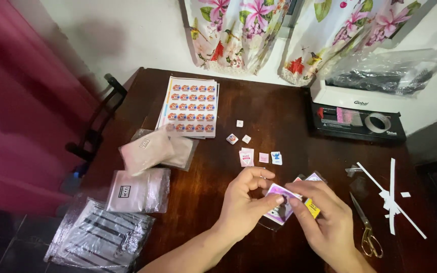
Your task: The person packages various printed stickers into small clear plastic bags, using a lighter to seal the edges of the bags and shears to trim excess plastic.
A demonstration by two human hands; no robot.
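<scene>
My left hand and my right hand meet over the dark wooden table, near its front edge. Both pinch a small purple and white sticker card, left thumb and forefinger on its left edge, right fingers on its right side. Under my right fingers lie more small cards, one with a yellow patch and one pink and white. Just beyond my hands sits a row of small cut stickers, with three tiny ones further back.
A stack of printed sticker sheets lies at the back left. Clear plastic pouches and a striped packet cover the left side. Gold-handled scissors and white paper strips lie right. A black and white machine stands at the back right.
</scene>
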